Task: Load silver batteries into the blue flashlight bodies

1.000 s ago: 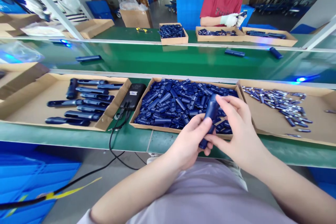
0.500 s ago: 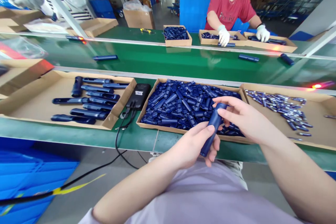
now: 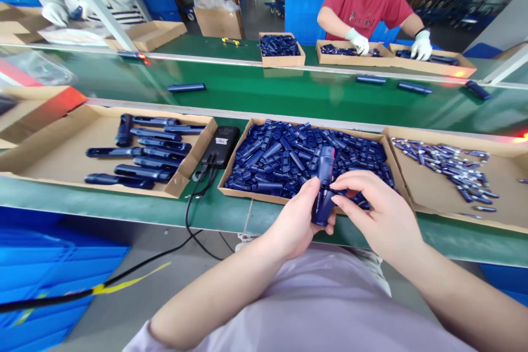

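A dark blue tubular casing (image 3: 325,168) with pale lettering and a red spot near its upper end is held tilted upright above the table's front edge. My left hand (image 3: 299,220) is wrapped round its lower part. The thumb and fingertips of my right hand (image 3: 373,209) pinch at the casing's side, by an opening halfway along; whether a small part sits between them is hidden. Right behind the hands is a cardboard tray (image 3: 258,196) heaped with small dark blue plastic parts (image 3: 284,157).
A left tray (image 3: 49,179) holds several long blue casings (image 3: 144,172); a right tray (image 3: 429,192) holds thin metal-tipped parts (image 3: 462,170). A black power bank (image 3: 221,146) with cables stands between trays. Blue tubes lie on the green belt (image 3: 256,93). Two gloved co-workers (image 3: 371,5) work opposite.
The casing has turned, now showing its lettering, red spot and side opening. My right hand has slid down from its top end to its side. Tubes on the belt have shifted right.
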A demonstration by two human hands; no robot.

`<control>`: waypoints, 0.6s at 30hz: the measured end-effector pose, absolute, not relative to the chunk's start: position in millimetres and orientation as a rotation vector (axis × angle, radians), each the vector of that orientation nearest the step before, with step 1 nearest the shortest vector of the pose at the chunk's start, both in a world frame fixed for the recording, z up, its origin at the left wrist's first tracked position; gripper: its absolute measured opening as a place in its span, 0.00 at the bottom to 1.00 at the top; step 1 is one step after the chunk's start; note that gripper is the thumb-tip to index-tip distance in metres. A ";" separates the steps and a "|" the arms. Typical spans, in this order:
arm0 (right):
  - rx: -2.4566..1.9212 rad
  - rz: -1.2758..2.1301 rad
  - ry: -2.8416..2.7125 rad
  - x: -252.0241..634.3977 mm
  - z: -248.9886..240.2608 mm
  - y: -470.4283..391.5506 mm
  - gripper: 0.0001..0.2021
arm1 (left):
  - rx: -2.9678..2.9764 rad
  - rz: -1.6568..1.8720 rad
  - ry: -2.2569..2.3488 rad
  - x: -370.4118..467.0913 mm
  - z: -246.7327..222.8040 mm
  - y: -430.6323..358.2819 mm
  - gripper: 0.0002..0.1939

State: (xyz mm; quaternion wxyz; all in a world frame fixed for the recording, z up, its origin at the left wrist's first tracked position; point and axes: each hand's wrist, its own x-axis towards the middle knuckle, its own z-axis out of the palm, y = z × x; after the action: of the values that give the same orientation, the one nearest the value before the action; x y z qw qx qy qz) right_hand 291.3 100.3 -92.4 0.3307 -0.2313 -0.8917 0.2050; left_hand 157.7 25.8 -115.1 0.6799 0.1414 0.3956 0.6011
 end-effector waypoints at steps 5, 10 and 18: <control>-0.504 0.500 -2.342 292.6 -90.8 102.8 0.06 | 0.438 1.344 0.899 162.8 -118.5 26.7 0.25; -0.456 0.336 -2.404 293.3 -93.9 103.9 0.07 | 0.463 1.328 0.891 163.5 -116.0 28.8 0.31; -0.799 0.703 -2.146 312.5 -78.8 131.6 0.15 | 0.548 1.263 0.832 154.1 -108.0 25.1 0.17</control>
State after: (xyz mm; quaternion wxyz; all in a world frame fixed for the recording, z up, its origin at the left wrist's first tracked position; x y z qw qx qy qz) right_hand 312.5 131.6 -78.8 0.3645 -0.3106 -0.8343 0.2731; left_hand 154.1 25.1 -108.0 0.6935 0.2452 0.3726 0.5657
